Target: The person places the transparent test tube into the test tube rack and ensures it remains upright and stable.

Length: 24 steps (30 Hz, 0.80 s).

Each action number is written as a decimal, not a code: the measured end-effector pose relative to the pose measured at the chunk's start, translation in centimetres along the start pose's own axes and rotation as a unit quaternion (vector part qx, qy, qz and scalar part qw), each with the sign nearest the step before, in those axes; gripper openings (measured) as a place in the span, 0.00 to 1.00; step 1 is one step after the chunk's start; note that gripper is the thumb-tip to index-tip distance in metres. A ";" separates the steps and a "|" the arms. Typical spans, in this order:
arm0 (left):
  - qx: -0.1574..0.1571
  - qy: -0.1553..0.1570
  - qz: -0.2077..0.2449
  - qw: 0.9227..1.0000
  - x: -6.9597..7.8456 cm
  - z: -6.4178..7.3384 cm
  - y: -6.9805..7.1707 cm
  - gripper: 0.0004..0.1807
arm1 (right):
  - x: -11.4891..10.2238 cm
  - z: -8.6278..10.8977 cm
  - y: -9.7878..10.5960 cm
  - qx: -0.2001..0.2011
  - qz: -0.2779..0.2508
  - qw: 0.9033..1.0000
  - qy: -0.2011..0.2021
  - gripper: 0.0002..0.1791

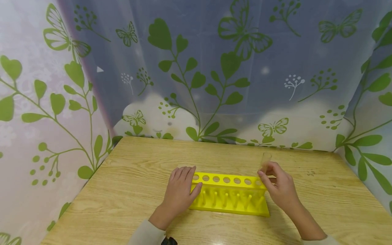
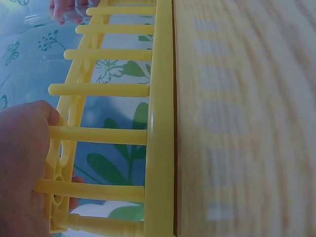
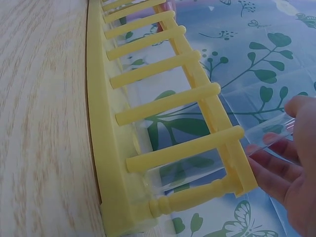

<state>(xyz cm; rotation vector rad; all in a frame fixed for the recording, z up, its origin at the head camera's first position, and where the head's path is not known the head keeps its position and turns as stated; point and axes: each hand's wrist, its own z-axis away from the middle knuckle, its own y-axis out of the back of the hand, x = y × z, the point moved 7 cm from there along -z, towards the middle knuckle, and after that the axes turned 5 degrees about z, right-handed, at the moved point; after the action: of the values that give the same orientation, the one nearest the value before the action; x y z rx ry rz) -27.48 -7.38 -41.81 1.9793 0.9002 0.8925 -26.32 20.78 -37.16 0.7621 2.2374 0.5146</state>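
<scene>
A yellow test tube rack stands on the table, with a row of round holes along its top and a row of pegs below. My left hand grips the rack's left end, thumb in front and fingers over the top bar. At the opposite end, my right hand holds a clear test tube between thumb and fingers. In the right wrist view the tube's lower part passes through the end hole and reaches down near the rack's base. The right fingers are close to the top bar.
The wood-grain table extends around the rack on all sides. Behind it and at both sides hang curtains printed with green leaves and butterflies. A small dark mark shows on the tabletop at the right.
</scene>
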 end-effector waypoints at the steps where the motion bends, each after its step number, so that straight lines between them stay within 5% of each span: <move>1: 0.000 0.000 -0.001 1.000 0.0 0.0 0.0 0.32 | 0.1 0.0 0.0 -0.001 -0.001 1.000 0.000 0.10; 24: 0.000 -0.001 -0.009 1.000 -0.1 0.0 -0.2 0.32 | 0.5 0.1 -0.2 -0.018 -0.017 0.999 -0.021 0.06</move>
<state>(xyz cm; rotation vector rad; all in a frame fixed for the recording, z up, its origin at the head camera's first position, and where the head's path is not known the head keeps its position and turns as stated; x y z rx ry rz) -27.60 -7.41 -42.01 1.9683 0.9157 0.8791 -26.57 20.97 -37.60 0.7102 2.1922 0.5156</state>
